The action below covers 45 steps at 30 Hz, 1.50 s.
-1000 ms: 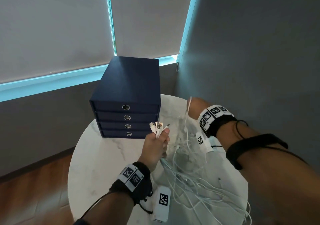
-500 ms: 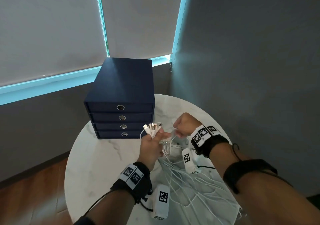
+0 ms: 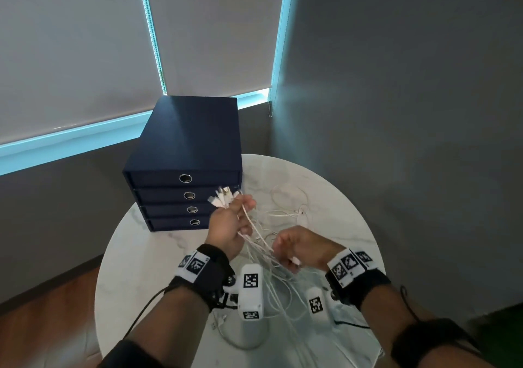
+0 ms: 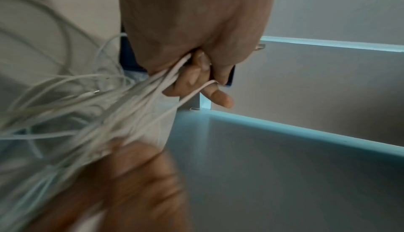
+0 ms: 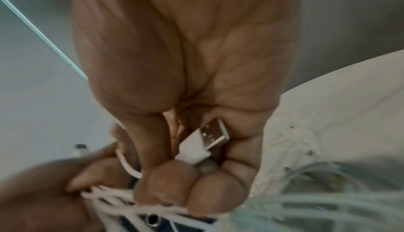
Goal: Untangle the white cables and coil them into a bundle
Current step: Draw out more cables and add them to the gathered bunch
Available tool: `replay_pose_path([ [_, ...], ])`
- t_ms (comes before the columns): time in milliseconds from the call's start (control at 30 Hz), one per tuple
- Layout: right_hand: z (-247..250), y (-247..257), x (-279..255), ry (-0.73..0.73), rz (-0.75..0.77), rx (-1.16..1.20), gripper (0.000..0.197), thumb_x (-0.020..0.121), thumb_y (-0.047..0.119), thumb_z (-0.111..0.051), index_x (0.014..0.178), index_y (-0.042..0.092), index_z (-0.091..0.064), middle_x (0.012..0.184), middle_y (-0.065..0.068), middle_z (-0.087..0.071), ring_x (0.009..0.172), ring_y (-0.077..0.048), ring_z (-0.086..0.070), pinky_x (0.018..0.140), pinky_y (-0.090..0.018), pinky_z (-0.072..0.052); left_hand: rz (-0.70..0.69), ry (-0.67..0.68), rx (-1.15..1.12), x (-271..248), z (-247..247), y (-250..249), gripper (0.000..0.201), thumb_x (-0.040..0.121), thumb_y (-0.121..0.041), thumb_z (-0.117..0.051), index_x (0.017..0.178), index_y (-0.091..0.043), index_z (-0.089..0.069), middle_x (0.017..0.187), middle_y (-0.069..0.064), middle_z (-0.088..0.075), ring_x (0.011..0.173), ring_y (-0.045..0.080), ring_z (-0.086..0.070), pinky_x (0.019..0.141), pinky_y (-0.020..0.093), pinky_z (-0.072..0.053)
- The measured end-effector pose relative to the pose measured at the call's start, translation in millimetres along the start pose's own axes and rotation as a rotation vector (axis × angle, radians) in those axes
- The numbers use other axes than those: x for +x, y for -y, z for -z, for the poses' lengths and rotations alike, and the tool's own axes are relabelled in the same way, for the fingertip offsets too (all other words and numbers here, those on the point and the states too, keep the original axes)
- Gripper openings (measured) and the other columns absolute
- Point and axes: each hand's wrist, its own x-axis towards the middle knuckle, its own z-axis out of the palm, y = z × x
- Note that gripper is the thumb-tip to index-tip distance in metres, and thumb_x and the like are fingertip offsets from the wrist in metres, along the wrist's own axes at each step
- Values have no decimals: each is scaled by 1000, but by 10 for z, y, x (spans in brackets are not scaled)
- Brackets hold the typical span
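Observation:
Several white cables [image 3: 263, 243] run between my two hands above a round marble table [image 3: 135, 257]. My left hand [image 3: 230, 226] grips a bunch of them, and their plug ends [image 3: 223, 198] stick up out of the fist. In the left wrist view the strands [image 4: 140, 95] fan out from under the curled fingers [image 4: 192, 80]. My right hand [image 3: 297, 247] is closed round cable lower and to the right. The right wrist view shows a white USB plug [image 5: 203, 144] held in its palm. Loose loops [image 3: 294, 209] lie on the table behind the hands, and more strands [image 3: 283, 297] trail toward me.
A dark blue drawer box [image 3: 186, 169] with ring pulls stands at the back left of the table, right behind my left hand. Grey walls and window blinds [image 3: 85, 56] close the corner. Wooden floor [image 3: 51, 319] shows to the left of the table.
My right hand dropped from a raised position to a spot close beside my left, then drew back toward me along the cables. The left hand kept its grip on the plug ends.

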Motion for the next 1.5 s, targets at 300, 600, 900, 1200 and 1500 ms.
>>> replay_pose_path([
  [300, 320, -686, -283, 42, -396, -412, 9, 82, 10, -60, 85, 16, -66, 75, -4, -74, 69, -17, -69, 66, -28, -52, -85, -14, 108, -52, 73, -71, 21, 103, -19, -54, 104, -1, -65, 92, 9, -77, 40, 5, -38, 35, 18, -27],
  [600, -20, 185, 21, -223, 271, 78, 13, 94, 8, -61, 86, 5, -71, 85, -21, -71, 76, -23, -68, 78, -37, -59, -18, 76, 133, -252, -133, 277, 24, 100, -16, -57, 113, 3, -64, 106, 16, -75, 38, 5, -47, 37, 18, -31],
  [900, -23, -164, -64, -43, 98, -49, 20, 92, 7, -60, 73, 4, -65, 54, -6, -57, 47, -16, -54, 57, -26, -48, 7, 20, 95, -61, 83, 48, 17, 100, -18, -57, 101, -5, -68, 84, 4, -77, 44, 4, -30, 35, 17, -25],
  [1200, 392, -973, -438, 61, -379, -307, 13, 78, 19, -65, 73, 15, -76, 66, -11, -71, 65, -24, -70, 75, -37, -60, 39, 133, 73, -60, 60, -36, 20, 102, -21, -54, 96, -7, -68, 74, -2, -62, 44, 5, -27, 36, 18, -24],
  [1500, 453, -1382, -643, 23, -617, -519, 22, 81, 17, -58, 65, 16, -73, 60, -2, -69, 52, -12, -66, 56, -23, -56, -41, 88, 81, -43, 37, -125, 19, 102, -19, -54, 101, -6, -68, 93, 7, -75, 46, 5, -29, 37, 17, -27],
])
